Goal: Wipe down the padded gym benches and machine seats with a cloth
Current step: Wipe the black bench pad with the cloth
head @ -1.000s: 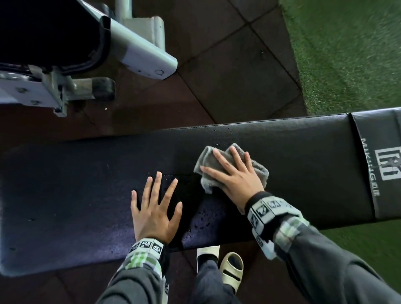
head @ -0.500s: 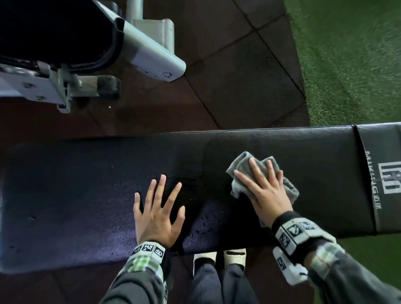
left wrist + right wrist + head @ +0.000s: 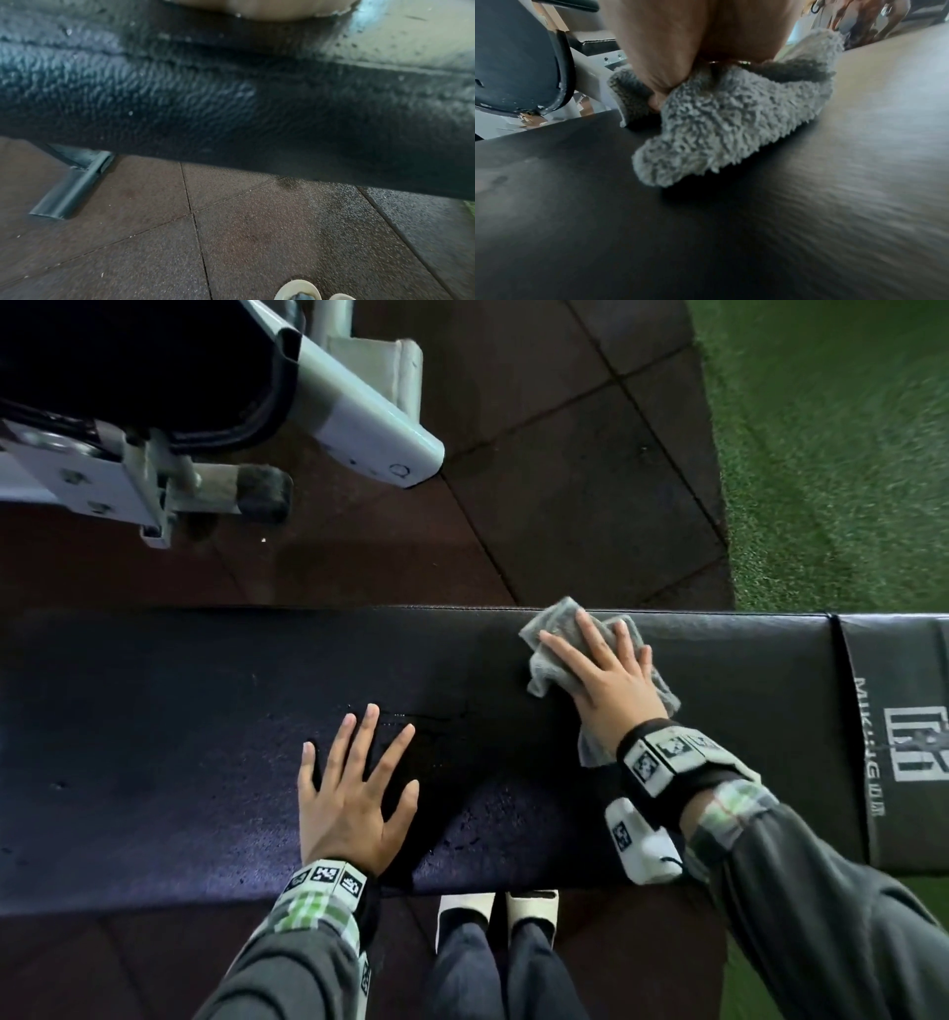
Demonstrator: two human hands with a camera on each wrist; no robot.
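Observation:
A long black padded bench [image 3: 179, 762] runs across the head view from left to right, with small water drops near its middle. My right hand [image 3: 601, 670] lies flat with straight fingers on a grey fluffy cloth [image 3: 557, 621] and presses it onto the bench close to the far edge. The right wrist view shows the cloth [image 3: 731, 125] bunched under my palm on the black pad [image 3: 706, 233]. My left hand [image 3: 354, 783] rests flat on the bench, fingers spread, left of the cloth and nearer to me. The left wrist view shows only the bench's front edge [image 3: 205, 101].
A grey machine frame [image 3: 359, 423] with a black pad [image 3: 128, 361] stands beyond the bench at the upper left. Dark rubber floor tiles [image 3: 565, 480] lie behind the bench, green turf [image 3: 832, 454] at the right. My feet in pale slippers [image 3: 493, 911] stand under the bench's near edge. A bench foot [image 3: 69, 192] rests on the floor.
My right hand has slid the cloth to the right and away from me, up to the bench's far edge. The left hand has stayed flat in the same place.

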